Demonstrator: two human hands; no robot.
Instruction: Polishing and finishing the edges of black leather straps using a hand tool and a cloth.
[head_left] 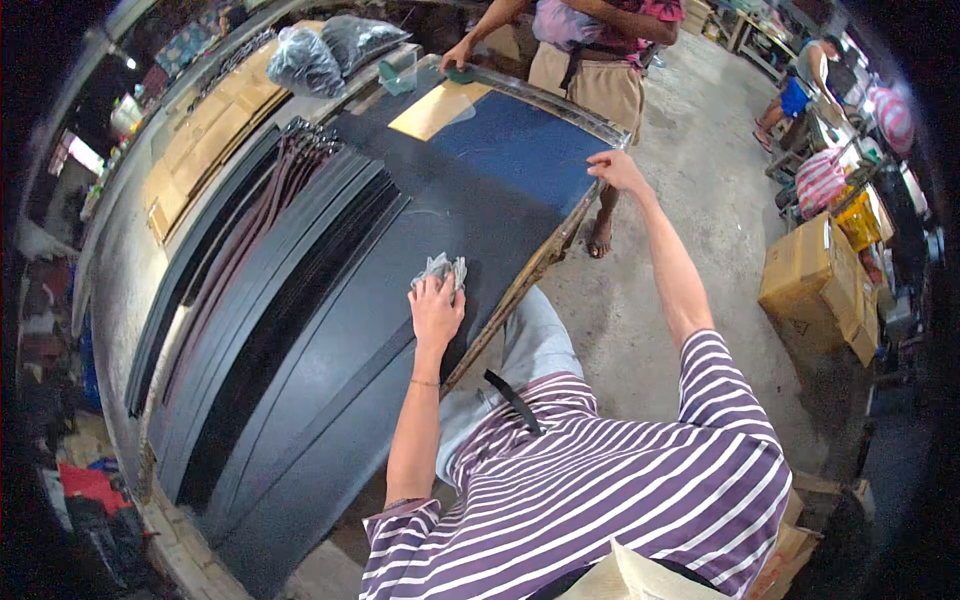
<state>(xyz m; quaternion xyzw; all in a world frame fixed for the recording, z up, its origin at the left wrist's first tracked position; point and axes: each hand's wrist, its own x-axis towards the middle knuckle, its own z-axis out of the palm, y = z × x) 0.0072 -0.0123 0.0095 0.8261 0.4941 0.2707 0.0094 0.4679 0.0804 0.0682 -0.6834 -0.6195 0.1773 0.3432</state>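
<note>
My left hand (437, 312) is closed round a crumpled grey cloth (440, 270) and presses it onto the dark tabletop. A long, narrow black strip (345, 385) runs from beneath that hand toward the lower left. At the far right corner of the table, my right hand (620, 172) has its thumb and fingers pinched together by the edge. Whatever sits between those fingertips is too small to make out. Left of the cloth lie stacked long black strips (290, 270), with a row of dark brown strips (262, 245) beside them.
Another person's hand (458, 56) rests on the table's far edge, near a yellow sheet (437, 110) and a green tape dispenser (397, 76). Flattened cardboard (205, 135) and filled plastic bags (340, 50) lie at the far left. A cardboard box (815, 285) stands on the floor at right.
</note>
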